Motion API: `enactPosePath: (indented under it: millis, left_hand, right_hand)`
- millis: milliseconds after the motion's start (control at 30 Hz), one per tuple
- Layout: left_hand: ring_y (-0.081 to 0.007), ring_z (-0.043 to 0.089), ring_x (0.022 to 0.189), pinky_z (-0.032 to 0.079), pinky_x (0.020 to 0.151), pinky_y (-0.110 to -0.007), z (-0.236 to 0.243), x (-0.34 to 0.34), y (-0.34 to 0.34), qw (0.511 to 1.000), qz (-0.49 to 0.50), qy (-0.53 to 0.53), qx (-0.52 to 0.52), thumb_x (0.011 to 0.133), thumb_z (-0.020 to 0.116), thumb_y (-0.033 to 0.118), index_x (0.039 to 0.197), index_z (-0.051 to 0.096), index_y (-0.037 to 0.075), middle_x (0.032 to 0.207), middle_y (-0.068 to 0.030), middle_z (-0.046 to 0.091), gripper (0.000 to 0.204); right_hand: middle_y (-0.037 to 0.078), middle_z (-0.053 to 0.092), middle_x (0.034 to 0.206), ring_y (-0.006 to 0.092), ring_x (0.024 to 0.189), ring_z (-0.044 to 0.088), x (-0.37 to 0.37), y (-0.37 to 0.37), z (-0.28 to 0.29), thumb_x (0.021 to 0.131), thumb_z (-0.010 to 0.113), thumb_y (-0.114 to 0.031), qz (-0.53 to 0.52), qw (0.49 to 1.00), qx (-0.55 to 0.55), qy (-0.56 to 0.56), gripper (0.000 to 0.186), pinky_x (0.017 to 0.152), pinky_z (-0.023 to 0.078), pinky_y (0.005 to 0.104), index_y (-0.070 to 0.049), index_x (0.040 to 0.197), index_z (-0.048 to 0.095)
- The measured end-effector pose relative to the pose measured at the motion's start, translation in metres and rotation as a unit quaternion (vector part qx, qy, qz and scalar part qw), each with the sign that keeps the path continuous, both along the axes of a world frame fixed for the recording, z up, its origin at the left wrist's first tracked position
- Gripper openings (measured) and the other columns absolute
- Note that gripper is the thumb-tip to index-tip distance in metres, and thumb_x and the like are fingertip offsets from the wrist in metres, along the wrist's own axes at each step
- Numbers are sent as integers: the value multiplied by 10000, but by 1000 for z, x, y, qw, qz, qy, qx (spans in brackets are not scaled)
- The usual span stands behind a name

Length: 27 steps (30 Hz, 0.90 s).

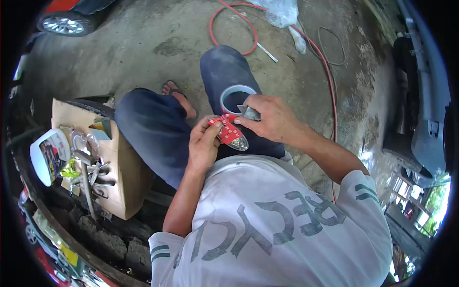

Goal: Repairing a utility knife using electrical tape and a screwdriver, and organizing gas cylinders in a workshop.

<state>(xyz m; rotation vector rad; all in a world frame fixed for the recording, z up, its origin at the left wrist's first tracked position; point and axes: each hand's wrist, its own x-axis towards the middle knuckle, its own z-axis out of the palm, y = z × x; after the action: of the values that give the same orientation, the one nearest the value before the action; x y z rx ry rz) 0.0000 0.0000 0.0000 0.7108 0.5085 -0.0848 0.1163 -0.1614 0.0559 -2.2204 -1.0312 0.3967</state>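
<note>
My left hand (204,141) is closed on a small oval clear-and-silver piece (237,143), like a small lamp, above my lap. Strips of red printed backing tape (229,128) cover much of its upper side. My right hand (272,117) pinches a small grey metal tool with a pointed, blade-like tip (249,113); its exact kind is partly hidden by the fingers. The right fingertips are close to the tape's end, and I cannot tell whether they touch it. Just beyond, a roll of tape (223,98) with a pale grey ring rests on my right thigh.
At left stands a cardboard box (122,177) bearing a hammer (86,179), several metal tools and a white tub (40,160). A red hose (330,79) and a clear plastic bag (282,12) lie on the concrete floor. Vehicles stand at far left and right.
</note>
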Motion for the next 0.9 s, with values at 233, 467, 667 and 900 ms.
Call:
enactPosePath:
  millis: [233,467,667,900]
  left_hand:
    - [-24,467,641,382,555,-189,5,-2,4,984,26,-16,176,937,528,145,915,582,-1,759,14,566,157]
    - [-104,572,663,471,638,-245,14,2,6,977,82,-3,197,933,513,131,921,576,-11,782,-47,605,155]
    - [-203,664,729,546,674,-314,5,-16,43,989,141,-23,47,940,490,93,968,562,-6,825,-83,628,125]
    - [-308,672,749,575,721,-473,30,-20,50,989,143,-31,-39,914,519,110,991,530,-10,823,-153,612,143]
  right_hand:
    - [101,578,677,277,581,603,-2,17,4,725,783,-329,-69,991,-1,-114,360,493,461,365,-48,746,559]
    - [97,548,632,267,564,600,14,7,16,743,760,-352,-75,968,5,-241,376,488,467,376,-53,722,532]
    - [116,531,624,276,532,556,28,-31,33,735,782,-331,-163,972,-75,-153,372,490,446,373,-51,718,537]
    - [118,601,783,311,700,616,-59,-27,3,689,806,-255,27,994,-100,24,329,610,503,390,-44,824,594]
